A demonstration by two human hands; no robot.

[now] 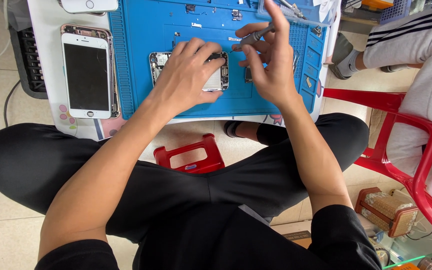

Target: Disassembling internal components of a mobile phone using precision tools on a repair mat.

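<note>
An opened phone body (160, 64) with bare circuit parts lies on a blue repair mat (141, 45). My left hand (188, 75) rests on top of it, fingers spread and pressing it down. My right hand (271, 55) holds a thin grey screwdriver (256, 37) in its fingertips, the tip pointing left toward the phone's upper right corner. Much of the phone is hidden under my left hand.
A white phone screen (86, 75) lies left of the mat on the small white table (51, 60). Small screws and parts dot the mat's top. A red stool (191, 155) stands under the table. Another person sits on a red chair (416, 150) at the right.
</note>
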